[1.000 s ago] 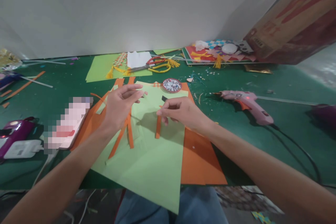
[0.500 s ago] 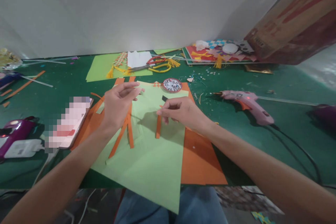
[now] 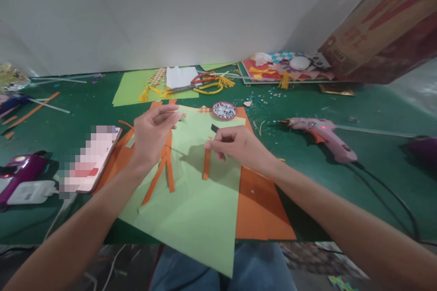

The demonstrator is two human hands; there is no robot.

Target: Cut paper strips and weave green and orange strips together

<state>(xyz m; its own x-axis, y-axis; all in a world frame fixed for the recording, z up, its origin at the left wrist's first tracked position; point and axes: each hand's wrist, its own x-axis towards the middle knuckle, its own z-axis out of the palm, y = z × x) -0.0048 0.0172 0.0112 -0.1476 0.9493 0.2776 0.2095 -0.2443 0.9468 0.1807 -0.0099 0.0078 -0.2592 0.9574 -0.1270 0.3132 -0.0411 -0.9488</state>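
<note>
My left hand (image 3: 152, 134) is raised over the left part of a light green paper sheet (image 3: 205, 218). Its thumb and fingers pinch a small pale green paper strip (image 3: 183, 118), mostly hidden. Below it, crossed orange paper strips (image 3: 167, 163) lie on the sheet. To the right, my right hand (image 3: 235, 143) is closed, thumb and forefinger pinched at the upper end of another orange paper strip (image 3: 206, 166) that points down the sheet. A short black piece (image 3: 214, 128) shows behind its fingers; I cannot tell whether it is held.
A dish of small beads (image 3: 224, 110) stands behind the sheet. Scissors (image 3: 196, 87) lie farther back. At right is a pink glue gun (image 3: 310, 127) with a lit red light and cord. A phone (image 3: 99, 163) and white charger (image 3: 32, 192) are at left; orange paper (image 3: 262, 209) lies underneath.
My left hand has shifted very slightly left. My right hand stays almost where it was, still pinching at the orange strip.
</note>
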